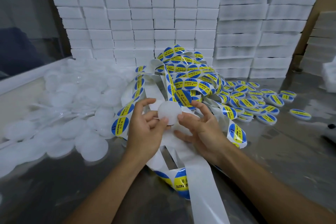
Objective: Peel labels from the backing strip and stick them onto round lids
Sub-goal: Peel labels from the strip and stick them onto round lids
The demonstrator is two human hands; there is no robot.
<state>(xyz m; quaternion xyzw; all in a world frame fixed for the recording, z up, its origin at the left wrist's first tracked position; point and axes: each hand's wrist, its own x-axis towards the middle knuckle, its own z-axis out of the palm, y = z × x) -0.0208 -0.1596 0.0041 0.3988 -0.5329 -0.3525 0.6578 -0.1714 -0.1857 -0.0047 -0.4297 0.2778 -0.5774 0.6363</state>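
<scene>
Pinching frosted round lid (169, 113), both hands, glossy label (183, 99) at right fingertips

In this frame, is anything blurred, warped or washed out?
Head view: wide-angle bending bows the foam block stacks; the plain lids at left look soft and overexposed; glare streaks the metal table; the lid between the hands stays fairly sharp.

Stacked white foam blocks (138, 23) behind steel table (283, 151)

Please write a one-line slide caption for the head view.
Both hands, left and right, hold a bare white lid beside the label strip, labelled lids at right.
</scene>
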